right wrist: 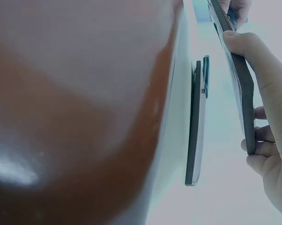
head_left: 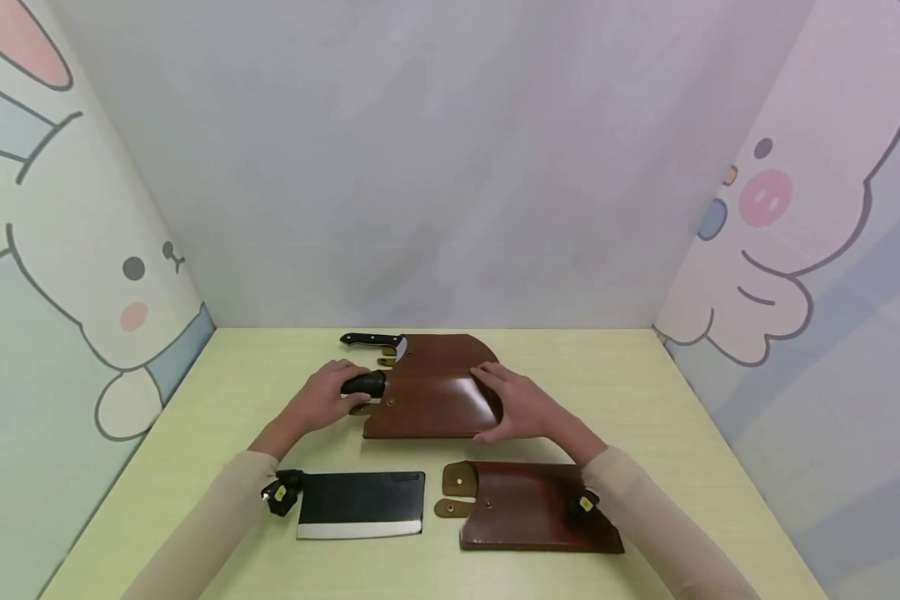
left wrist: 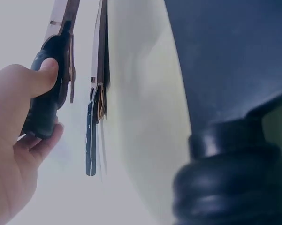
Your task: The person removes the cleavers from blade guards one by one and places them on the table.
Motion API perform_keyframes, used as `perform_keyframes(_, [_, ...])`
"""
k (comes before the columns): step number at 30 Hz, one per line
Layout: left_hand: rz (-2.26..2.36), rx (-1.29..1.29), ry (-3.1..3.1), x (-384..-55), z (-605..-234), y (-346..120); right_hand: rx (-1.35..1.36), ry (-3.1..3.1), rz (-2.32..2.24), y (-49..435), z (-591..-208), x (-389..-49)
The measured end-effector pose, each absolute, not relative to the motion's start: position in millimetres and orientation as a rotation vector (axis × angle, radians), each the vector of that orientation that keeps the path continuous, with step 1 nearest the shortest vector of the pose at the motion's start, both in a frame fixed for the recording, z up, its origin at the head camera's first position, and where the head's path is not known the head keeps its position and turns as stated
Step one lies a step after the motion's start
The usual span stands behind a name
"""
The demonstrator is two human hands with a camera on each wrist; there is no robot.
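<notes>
My left hand [head_left: 324, 398] grips the black ridged knife handle [head_left: 365, 384], with the thumb along it in the left wrist view. The handle sticks out of the left end of a brown leather sheath [head_left: 435, 408], which hides the blade. My right hand [head_left: 523, 406] holds the sheath's right end between thumb and fingers; the right wrist view shows the sheath edge [right wrist: 246, 101] inside that grip. Both hands hold this sheathed knife raised above the table. Just behind it lies another brown sheath [head_left: 442, 348], from which a knife's black riveted handle [head_left: 371, 339] juts to the left.
Nearer me on the pale yellow table [head_left: 232, 367] lies a dark-bladed cleaver [head_left: 360, 496], its black handle pointing left. To its right is a third brown sheath [head_left: 532, 508], straps to the left, partly under my right forearm. Printed walls enclose the table at both sides.
</notes>
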State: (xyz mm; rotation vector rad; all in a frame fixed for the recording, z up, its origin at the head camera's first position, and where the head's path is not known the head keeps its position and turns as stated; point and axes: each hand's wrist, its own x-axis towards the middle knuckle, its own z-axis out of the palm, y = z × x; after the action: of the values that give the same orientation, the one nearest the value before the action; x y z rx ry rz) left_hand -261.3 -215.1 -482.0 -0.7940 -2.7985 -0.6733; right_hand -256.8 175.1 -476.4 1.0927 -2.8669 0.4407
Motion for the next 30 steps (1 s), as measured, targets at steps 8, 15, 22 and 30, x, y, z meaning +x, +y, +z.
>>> perform_keyframes(8, [-0.738,-0.784,-2.804,-258.2,-479.6,-216.9,1.100,-2.819,0.500,179.5,-478.9,-253.1])
perform_keyframes(15, [-0.737,-0.803,-2.750,-254.2,-479.7,-218.9,1.110,-2.814,0.520,180.3,-476.0,-251.9])
perform_keyframes(22, [-0.765,-0.839,-2.704,-253.5,-480.2,-221.0,1.112,-2.818,0.531,179.8,-471.9,-250.9])
perform_keyframes(30, [-0.782,-0.856,-2.686,-253.7,-481.7,-222.8,1.109,-2.799,0.565,179.9,-471.9,-249.2])
